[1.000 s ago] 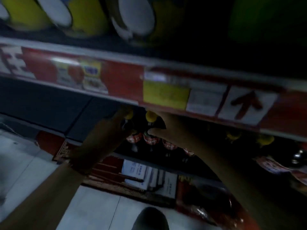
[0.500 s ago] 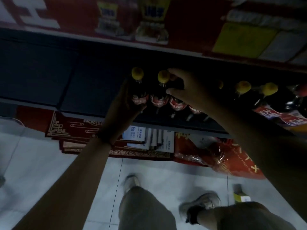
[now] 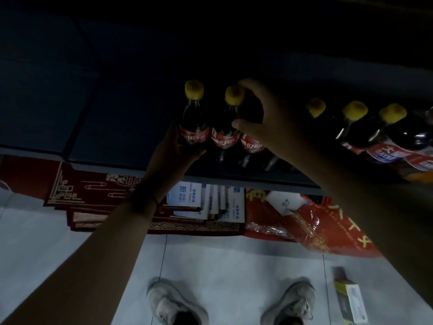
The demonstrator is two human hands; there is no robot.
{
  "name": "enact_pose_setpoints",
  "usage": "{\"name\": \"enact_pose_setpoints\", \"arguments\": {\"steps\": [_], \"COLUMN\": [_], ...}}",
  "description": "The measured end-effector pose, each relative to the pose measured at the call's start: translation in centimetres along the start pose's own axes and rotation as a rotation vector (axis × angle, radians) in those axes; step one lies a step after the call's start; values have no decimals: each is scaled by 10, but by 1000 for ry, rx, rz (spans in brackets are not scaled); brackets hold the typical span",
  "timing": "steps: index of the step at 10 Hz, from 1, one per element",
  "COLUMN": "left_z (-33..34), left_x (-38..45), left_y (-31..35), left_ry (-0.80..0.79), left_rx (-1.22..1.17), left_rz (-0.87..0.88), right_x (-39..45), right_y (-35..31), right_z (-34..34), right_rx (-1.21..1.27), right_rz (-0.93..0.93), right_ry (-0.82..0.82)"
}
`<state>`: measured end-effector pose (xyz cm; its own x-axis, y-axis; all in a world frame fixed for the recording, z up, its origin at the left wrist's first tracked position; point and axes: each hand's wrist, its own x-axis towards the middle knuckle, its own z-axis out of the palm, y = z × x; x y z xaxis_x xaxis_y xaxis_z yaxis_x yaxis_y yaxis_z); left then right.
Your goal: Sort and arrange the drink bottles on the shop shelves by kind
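Dim shelf [image 3: 131, 158]: left hand [image 3: 172, 148] grips red-labelled cola bottle [image 3: 194, 123]; right hand [image 3: 267, 120] fingers curl round another's neck [image 3: 251, 141].

Right edge of the frame: a dark bottle's blue-and-red label [image 3: 384, 158] reads something like "DAYAO"; the other print stays too blurred.

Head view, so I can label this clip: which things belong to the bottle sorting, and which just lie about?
Job: small yellow-capped cola bottles, larger yellow-capped bottles, shelf, left hand, right hand.

Lying about: red packets, leaflets, small box.
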<state>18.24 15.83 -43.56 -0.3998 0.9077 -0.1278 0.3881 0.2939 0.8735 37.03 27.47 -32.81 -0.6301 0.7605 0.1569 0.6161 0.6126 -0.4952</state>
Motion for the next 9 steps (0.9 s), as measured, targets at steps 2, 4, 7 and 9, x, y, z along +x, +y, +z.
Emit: {"name": "enact_pose_setpoints", "arguments": {"steps": [2,4,7,9], "left_z": [-30,-19,-20,-28], "left_x": [-9,-6,-33,-83], "left_y": [51,73,95,136], "left_ry": [314,226,213,123], "left_rx": [462,853,817,642], "left_rz": [392,613,615,545], "right_x": [-26,-35,-46,-87], "right_y": [18,39,29,-13], "right_z": [-50,-49,-68,-114], "right_rx": [-351,-428,-278,-111], "right_rz": [30,134,52,94], "right_ry": [39,-22,-17,-138]}}
